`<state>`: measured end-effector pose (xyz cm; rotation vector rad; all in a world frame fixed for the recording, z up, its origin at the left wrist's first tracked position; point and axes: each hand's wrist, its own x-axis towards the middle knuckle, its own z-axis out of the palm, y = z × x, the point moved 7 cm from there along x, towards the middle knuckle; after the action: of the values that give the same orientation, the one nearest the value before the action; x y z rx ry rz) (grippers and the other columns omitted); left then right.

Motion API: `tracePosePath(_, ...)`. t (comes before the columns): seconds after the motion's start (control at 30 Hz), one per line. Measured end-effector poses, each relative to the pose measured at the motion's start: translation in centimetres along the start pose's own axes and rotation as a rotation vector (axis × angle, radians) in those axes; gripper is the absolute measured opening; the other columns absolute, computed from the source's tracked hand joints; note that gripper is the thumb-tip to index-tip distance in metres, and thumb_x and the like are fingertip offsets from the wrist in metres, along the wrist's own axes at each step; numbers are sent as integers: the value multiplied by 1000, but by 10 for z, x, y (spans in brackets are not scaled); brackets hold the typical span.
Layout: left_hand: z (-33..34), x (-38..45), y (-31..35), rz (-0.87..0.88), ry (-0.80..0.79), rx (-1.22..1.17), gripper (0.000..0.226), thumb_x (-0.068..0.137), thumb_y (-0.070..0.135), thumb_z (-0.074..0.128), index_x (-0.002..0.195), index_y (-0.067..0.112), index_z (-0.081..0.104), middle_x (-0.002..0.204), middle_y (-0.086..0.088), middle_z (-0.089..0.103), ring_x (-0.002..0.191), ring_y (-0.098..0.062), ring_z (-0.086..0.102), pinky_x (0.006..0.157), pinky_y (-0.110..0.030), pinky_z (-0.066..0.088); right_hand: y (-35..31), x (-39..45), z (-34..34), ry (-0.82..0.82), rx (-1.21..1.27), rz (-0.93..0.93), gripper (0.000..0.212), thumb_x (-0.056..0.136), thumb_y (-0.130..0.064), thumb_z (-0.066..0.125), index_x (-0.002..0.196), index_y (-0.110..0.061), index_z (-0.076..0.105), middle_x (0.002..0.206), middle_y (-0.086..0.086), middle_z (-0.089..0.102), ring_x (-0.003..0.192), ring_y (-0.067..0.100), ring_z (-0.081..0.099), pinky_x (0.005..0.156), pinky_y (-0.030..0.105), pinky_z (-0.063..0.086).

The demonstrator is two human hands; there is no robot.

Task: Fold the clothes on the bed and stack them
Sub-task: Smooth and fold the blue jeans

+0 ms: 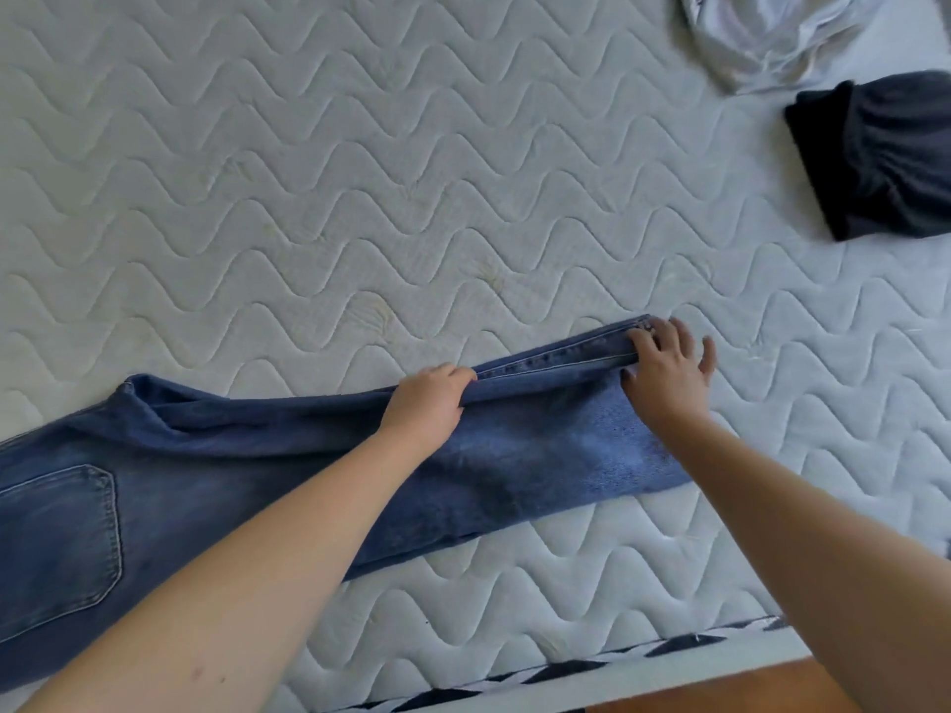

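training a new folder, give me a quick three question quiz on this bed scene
1. True or false: the jeans are already folded into a stack.
2. Which hand grips the far edge of the jeans leg: A left hand, B right hand?
3. Fill in: the dark garment lies on the ____.

Key: 1 false, they lie stretched out. 2 A; the right hand rests flat at the hem. 3 mattress.

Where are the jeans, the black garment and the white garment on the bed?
jeans (514, 455): head view, on the leg.
black garment (875, 156): head view, its middle.
white garment (761, 38): head view, crumpled middle.
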<state>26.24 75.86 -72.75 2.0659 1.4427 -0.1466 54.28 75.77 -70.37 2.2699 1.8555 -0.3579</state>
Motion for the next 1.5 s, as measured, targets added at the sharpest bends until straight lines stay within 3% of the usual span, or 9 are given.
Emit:
tracePosePath(0.1,4,12,8,-11,26,119,43,89,29,65,129,19,53,122,-3,50,110,-23,49,91,-36,43,35,6,7,-58,322,268,82,87,-34,65,153,-27,16,160,4,16,146,28,17,117,50,15)
tracePosePath(0.2,9,27,18,-6,28,139,46,86,39,68,125,18,54,125,-4,45,114,-23,45,94,-34,41,60,4,22,-152,483,422,91,83,-42,72,153,-20,18,152,11,30,138,33,32,112,50,30)
tracePosePath(0.33,11,51,35,-19,-133,33,55,80,52,70,123,20,60,124,-1,47,115,-22,45,98,-37,43,76,2,31,-225,450,382,63,77,-49,76,126,-24,46,113,4,56,107,29,56,79,37,46)
tracePosePath(0.47,8,62,58,-6,-333,-107,33,78,43,75,103,23,69,100,2,65,95,-19,61,84,-34,50,73,2,29,-255,584,206,23,81,-36,74,78,-24,54,71,-4,54,70,19,55,52,27,31)
tracePosePath(0.73,-38,88,70,4,-208,-118,21,85,33,70,104,24,71,93,2,68,86,-16,60,76,-32,50,101,-10,-2,-198,893,229,18,82,-45,72,93,-32,65,78,-15,69,68,0,63,55,19,43)
tracePosePath(0.97,-21,88,81,21,22,-35,22,87,11,54,105,16,65,109,-4,58,102,-25,52,83,-33,42,91,-13,-4,15,550,295,21,96,-35,53,105,-30,71,89,0,69,85,26,60,66,29,38)
tracePosePath(1.1,-24,71,87,86,137,-164,18,81,9,56,96,14,63,95,5,55,91,-20,53,75,-29,36,69,-21,-27,152,329,113,25,99,-30,47,97,-14,67,89,6,63,77,29,55,62,32,34)
tracePosePath(1.3,-23,40,74,63,49,-328,7,83,14,57,86,21,56,78,0,62,75,-17,56,67,-33,45,47,-60,-50,178,40,-9,26,98,-24,51,85,-4,61,84,15,62,74,37,55,62,40,40)
tracePosePath(1.5,-23,4,40,35,1,-383,14,85,11,54,81,24,51,69,1,58,55,-7,48,61,-30,39,-19,-98,-54,26,469,-249,15,95,-15,56,82,-7,56,84,7,58,75,27,56,68,38,43)
